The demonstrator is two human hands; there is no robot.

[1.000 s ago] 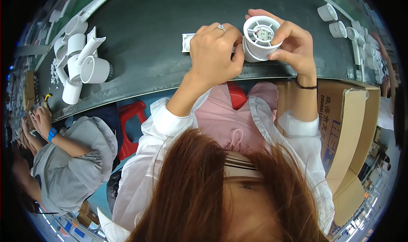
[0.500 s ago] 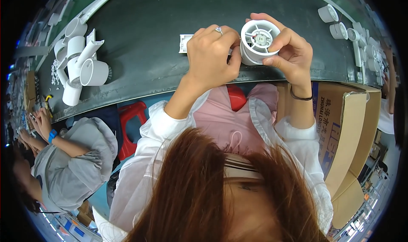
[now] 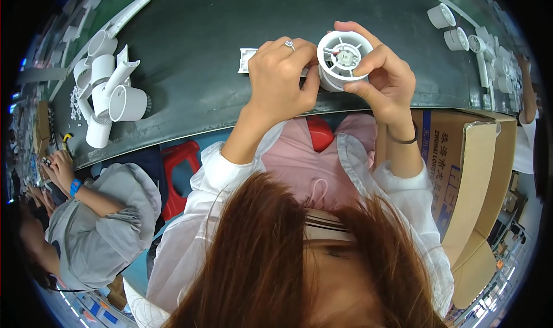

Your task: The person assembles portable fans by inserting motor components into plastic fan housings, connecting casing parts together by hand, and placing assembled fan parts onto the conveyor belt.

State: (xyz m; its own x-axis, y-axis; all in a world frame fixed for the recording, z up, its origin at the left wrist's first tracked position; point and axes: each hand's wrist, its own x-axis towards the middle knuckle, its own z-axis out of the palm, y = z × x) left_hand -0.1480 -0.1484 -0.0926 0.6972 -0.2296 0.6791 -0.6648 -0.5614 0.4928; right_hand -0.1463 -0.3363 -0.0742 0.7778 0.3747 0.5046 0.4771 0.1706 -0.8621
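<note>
My right hand [image 3: 387, 80] grips a white plastic cylinder housing [image 3: 326, 81], thumb and fingers round its rim. Its open end faces up, showing a spoked ring with a small round centre and a bit of red wire. Just left of it, my left hand [image 3: 279, 80] is closed, back of the hand upward, with a ring on one finger. Beneath that hand lies a white trough-shaped handle part [image 3: 246, 60], its squared end sticking out to the left. My left fingertips are hidden beside the housing, where I cannot tell whether handle and housing are joined.
Several white cylinders [image 3: 128, 104] and half-handle pieces are heaped on the dark green table [image 3: 230, 17] at left, near small white bits [image 3: 75, 104]. More cylinders [image 3: 441, 17] stand at right. An open cardboard box [image 3: 478, 172] is at my right; a co-worker's hand [image 3: 60, 166] is at left.
Both hands have shifted slightly left, carrying the cylinder housing and handle part. The housing's open end has tilted a little. Both grips look the same.
</note>
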